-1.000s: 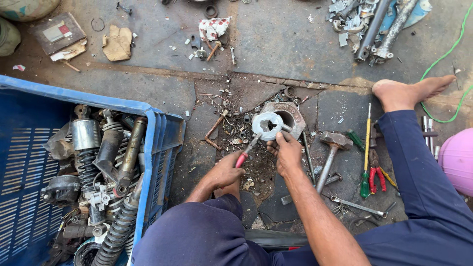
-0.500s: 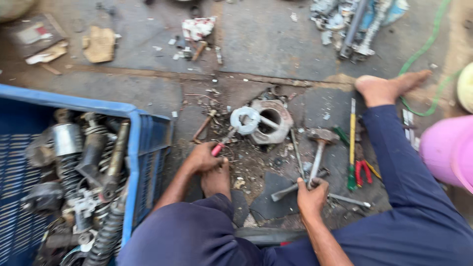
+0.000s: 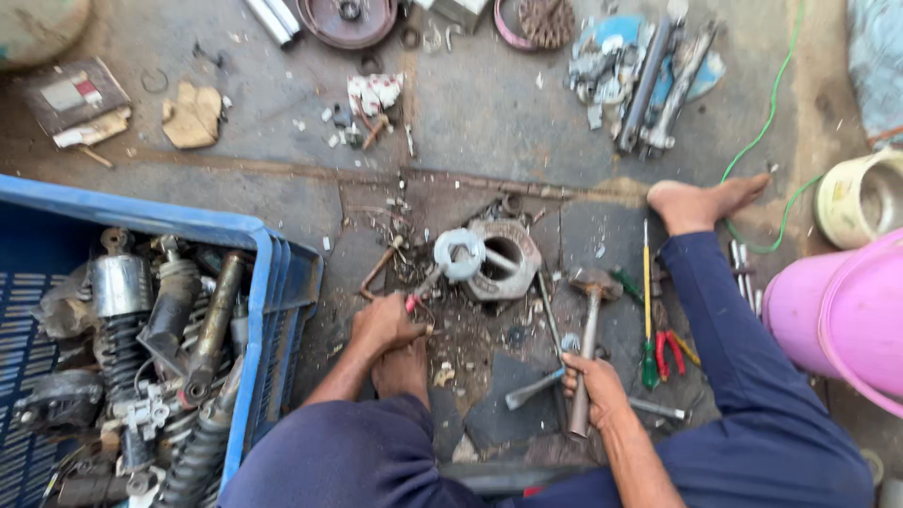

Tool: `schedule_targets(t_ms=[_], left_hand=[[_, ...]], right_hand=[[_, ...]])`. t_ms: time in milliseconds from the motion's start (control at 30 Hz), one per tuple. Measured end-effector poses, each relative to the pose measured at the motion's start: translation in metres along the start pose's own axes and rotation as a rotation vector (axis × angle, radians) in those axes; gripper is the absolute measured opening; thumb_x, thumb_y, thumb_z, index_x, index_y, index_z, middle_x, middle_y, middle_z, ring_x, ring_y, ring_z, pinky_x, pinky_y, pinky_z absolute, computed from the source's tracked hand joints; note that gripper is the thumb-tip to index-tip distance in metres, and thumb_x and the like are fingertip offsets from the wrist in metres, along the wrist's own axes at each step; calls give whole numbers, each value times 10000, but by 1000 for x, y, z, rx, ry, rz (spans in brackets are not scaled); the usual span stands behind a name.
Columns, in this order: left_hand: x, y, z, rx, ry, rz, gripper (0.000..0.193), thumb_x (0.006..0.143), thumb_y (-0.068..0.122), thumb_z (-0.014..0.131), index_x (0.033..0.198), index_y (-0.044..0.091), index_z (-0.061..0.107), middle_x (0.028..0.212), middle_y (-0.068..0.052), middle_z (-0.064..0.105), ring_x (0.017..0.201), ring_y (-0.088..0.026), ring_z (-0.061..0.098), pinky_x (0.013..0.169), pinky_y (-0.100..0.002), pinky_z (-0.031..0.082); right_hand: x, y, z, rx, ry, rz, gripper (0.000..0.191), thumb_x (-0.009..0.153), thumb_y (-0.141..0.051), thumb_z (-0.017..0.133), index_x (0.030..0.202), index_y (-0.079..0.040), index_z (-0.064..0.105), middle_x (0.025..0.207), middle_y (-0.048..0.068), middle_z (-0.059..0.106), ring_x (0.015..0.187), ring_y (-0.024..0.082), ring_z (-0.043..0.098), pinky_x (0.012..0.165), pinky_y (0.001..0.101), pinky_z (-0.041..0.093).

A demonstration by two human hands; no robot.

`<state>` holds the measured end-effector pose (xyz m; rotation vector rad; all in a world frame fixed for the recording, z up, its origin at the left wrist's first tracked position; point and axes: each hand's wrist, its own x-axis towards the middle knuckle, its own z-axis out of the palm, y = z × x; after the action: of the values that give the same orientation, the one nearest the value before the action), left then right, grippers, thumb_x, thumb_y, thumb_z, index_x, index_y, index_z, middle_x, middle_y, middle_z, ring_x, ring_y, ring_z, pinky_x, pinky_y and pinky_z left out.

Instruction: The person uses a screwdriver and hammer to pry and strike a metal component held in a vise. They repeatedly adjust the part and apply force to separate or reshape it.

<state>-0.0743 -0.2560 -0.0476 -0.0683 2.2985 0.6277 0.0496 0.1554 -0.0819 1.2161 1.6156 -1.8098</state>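
Head view shows our right hand (image 3: 594,384) gripping the hammer (image 3: 587,348) handle while our left hand (image 3: 386,322) holds a red-handled tool (image 3: 421,290) against the round metal part (image 3: 503,259).

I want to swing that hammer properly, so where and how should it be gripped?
Grip the hammer low on its metal handle, from the near end, where the right hand already wraps it. The head lies at the far end, pointing away, so the bare shaft runs toward the person.

Floor-level repair workshop, hammer (image 3: 589,329), crate of shock absorbers (image 3: 160,320)
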Motion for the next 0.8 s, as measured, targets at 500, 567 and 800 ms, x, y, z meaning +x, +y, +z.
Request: schedule_targets(t_ms=[500, 567, 800], left_hand=[[-1, 3, -23, 23, -23, -63, 288, 837, 293, 722, 1063, 119, 762, 1088, -192, 745, 1060, -371, 713, 929, -501, 572], [1, 1, -25, 25, -32, -76, 303, 858, 313, 718, 1053, 85, 763, 1095, -191, 747, 1061, -373, 720, 915, -499, 588], [17, -9, -23, 50, 74, -6, 280, 896, 285, 684, 1052, 69, 769, 1111, -190, 743, 1061, -375, 726, 882, -496, 607]], right_hand=[[-106, -91, 112, -821, 89, -910, 370, 1014, -354, 514, 1084, 2, 590, 570, 124, 577, 473, 232, 576, 468, 409, 445], [-71, -83, 133, -1028, 91, -875, 420, 1039, -406, 524, 1000, 5, 605, 620, 180, 601, 506, 321, 596, 518, 465, 444], [-81, -78, 132, -963, 77, -786, 505, 1023, -485, 519, 909, -15, 660, 576, 152, 559, 508, 258, 562, 489, 472, 467]])
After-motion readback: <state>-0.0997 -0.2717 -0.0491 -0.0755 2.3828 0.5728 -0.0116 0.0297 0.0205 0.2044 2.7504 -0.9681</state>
